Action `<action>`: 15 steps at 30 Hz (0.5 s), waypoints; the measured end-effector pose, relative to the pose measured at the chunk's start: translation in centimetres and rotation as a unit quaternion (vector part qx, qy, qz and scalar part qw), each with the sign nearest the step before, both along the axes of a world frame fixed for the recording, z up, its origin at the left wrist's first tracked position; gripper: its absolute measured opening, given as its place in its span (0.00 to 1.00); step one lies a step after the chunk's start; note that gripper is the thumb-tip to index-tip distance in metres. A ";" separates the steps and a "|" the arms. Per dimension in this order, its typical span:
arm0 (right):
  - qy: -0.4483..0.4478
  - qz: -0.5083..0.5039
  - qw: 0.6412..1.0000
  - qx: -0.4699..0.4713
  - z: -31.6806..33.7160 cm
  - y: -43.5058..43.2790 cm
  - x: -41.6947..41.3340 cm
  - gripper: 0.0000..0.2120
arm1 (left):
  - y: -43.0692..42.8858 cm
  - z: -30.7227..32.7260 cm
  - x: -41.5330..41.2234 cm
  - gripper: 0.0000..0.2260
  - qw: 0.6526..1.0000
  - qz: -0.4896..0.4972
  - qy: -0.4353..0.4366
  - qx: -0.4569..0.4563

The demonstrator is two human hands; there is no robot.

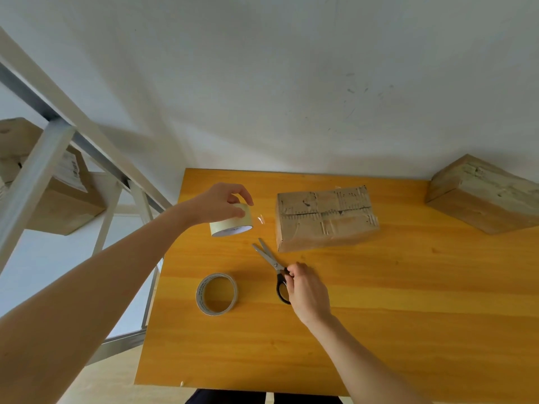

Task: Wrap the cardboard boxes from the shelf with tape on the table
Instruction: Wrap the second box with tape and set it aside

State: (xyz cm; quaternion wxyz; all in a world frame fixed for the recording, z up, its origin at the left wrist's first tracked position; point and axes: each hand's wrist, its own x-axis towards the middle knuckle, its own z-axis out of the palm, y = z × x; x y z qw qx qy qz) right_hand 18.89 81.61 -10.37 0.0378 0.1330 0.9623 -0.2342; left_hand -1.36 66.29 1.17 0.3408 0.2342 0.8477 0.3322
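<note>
A worn cardboard box [325,218] with torn tape lies flat on the orange wooden table [379,301], toward its far middle. My left hand [220,202] grips a pale tape roll [233,224] from above, left of the box, with a short clear strip [260,219] sticking out toward the box. My right hand [306,293] holds the black handles of a pair of scissors [269,262], whose blades point up-left and lie slightly parted on the table. A second, nearly spent tape roll [217,293] lies flat near the table's left side.
Another cardboard box [484,193] sits at the table's far right corner against the white wall. A metal shelf [38,158] stands to the left, holding more cardboard boxes [64,205]. The table's left edge is near the shelf frame.
</note>
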 end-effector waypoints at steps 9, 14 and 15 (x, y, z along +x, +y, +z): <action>0.162 -0.158 0.929 -0.291 8.7 -1.6 -7.4 0.20 | 1.4 2.1 0.8 0.10 0.999 -0.030 -0.003 0.012; 0.151 -0.168 0.908 -0.354 9.5 -0.2 -8.1 0.02 | 2.5 3.4 1.3 0.10 0.998 -0.040 -0.007 0.045; 0.158 -0.173 0.904 -0.357 9.8 0.0 -8.0 0.02 | 2.8 3.6 1.4 0.11 0.998 -0.041 -0.005 0.050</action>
